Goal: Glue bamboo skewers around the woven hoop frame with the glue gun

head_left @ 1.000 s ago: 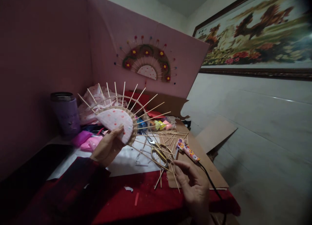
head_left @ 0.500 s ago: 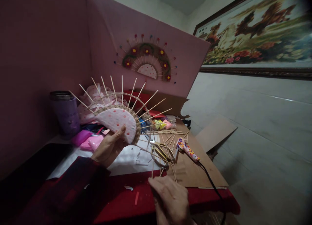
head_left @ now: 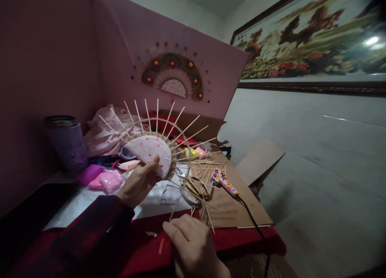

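Observation:
A half-round piece (head_left: 149,151) covered in pink dotted cloth has a woven cord rim and thin sticks fanning out from it. My left hand (head_left: 140,181) grips its lower edge, thumb on the cloth front. A loop of twine (head_left: 189,143) arcs across the sticks and runs down on the right towards my right hand (head_left: 189,238), whose fingers are pinched on the twine's end below the piece. Gold-handled scissors (head_left: 194,187) lie behind the twine.
A flowered glue gun (head_left: 224,182) with a black cord rests on cardboard (head_left: 241,209) at the right, beside loose sticks (head_left: 208,165). At left are a purple tumbler (head_left: 68,145) and pink packets (head_left: 105,180). A similar finished fan (head_left: 173,75) shows on the pink board behind.
My right hand has moved left, bringing the twine's lower end with it. The held piece sits slightly lower and further right, while the whole view has shifted a little.

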{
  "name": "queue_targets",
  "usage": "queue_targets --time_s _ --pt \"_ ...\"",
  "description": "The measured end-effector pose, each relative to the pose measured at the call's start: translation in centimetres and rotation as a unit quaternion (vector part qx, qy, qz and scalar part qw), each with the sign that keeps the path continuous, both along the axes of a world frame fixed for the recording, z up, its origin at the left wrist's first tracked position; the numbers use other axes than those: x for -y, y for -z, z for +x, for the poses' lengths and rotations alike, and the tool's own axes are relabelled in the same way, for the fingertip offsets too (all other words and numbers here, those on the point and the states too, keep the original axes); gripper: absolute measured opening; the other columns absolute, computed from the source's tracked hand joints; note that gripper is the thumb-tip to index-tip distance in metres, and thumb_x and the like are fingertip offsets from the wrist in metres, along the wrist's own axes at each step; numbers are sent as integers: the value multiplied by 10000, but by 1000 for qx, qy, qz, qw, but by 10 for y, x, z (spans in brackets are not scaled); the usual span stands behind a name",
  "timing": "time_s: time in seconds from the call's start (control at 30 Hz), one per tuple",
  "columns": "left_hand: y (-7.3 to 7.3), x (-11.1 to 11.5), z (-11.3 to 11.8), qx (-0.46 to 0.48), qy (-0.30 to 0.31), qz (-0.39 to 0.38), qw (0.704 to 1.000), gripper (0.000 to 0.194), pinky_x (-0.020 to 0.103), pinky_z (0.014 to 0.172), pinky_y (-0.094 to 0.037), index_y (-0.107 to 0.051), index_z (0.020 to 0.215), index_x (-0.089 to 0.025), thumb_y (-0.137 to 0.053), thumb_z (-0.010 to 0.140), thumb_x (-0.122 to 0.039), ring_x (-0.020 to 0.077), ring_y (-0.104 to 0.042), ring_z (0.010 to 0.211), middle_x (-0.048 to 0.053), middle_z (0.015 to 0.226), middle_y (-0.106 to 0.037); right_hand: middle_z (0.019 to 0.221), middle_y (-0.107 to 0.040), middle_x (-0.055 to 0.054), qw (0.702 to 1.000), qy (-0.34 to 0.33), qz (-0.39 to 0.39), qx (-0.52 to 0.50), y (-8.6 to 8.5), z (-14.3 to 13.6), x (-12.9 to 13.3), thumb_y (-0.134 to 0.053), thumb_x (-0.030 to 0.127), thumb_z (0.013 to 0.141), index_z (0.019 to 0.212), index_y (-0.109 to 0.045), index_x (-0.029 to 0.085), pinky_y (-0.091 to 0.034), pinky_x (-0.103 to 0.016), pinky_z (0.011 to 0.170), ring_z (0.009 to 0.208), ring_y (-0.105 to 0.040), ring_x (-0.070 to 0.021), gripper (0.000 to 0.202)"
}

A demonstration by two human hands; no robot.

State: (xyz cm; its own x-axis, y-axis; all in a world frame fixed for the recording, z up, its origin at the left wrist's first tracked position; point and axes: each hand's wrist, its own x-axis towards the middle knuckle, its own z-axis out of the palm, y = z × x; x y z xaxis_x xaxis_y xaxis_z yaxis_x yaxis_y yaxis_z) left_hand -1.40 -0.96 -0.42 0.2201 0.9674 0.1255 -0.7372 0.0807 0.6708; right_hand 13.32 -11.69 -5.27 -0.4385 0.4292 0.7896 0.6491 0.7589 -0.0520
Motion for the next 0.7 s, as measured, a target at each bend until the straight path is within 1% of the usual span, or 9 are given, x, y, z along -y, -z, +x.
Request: queue_targets --time_s 0.13,0.23,0.33,0.43,0.5,0.57,0.63,0.7 --pt "-9 -10 5 14 10 9 1000 216 295 693 -568 -630 1012 -167 -590 802 -140 163 -680 711 46 830 -722 729 -643 -94 1000 4 -10 -23 -8 9 -2 -402 59 741 1051 -550 88 -439 -300 518 612 -559 -185 345" --pt "-13 -17 7 17 17 12 1000 252 324 740 -567 -616 1064 -161 -563 819 -134 184 -687 774 69 889 -728 712 -636 -86 999 14 -12 -46 -9 17 -3 -422 45 762 1058 -539 97 -431 -296 514 600 -553 -186 323" --pt "-12 -20 7 21 15 11 1000 217 333 754 -567 -626 1027 -152 -555 824 -126 191 -687 800 74 885 -730 710 -638 -71 997 39 -7 -70 -5 27 -3 -455 59 800 1048 -540 126 -432 -283 525 606 -564 -179 271" --pt "-8 -20 5 24 9 1 1000 141 304 739 -571 -641 922 -147 -541 831 -111 163 -689 743 48 803 -734 714 -644 -56 992 72 -4 -101 0 40 2 -494 109 832 1035 -560 165 -440 -276 551 612 -582 -170 221" --pt "-6 -19 4 22 11 0 1000 132 294 734 -572 -643 903 -147 -536 834 -113 160 -689 731 47 792 -734 710 -648 -43 988 92 -17 -123 1 48 7 -525 131 835 1038 -576 190 -440 -269 551 602 -588 -160 217" --pt "-5 -17 3 20 17 -3 1000 130 307 753 -571 -644 913 -144 -546 829 -128 181 -690 776 64 812 -734 732 -662 -36 982 109 -27 -150 0 57 12 -560 132 822 1031 -588 208 -455 -263 569 618 -607 -155 224" --pt "-6 -16 2 26 17 -8 999 125 325 788 -563 -646 910 -140 -557 823 -138 202 -684 836 78 833 -733 753 -680 -34 976 128 -15 -178 -2 64 16 -578 129 811 1001 -603 218 -475 -261 601 650 -631 -158 212" --pt "-6 -15 1 37 12 -13 999 107 326 810 -556 -646 881 -143 -559 821 -130 197 -684 838 71 826 -735 772 -690 -34 968 156 -6 -196 -3 70 17 -581 143 812 962 -619 225 -486 -264 620 679 -647 -168 176"
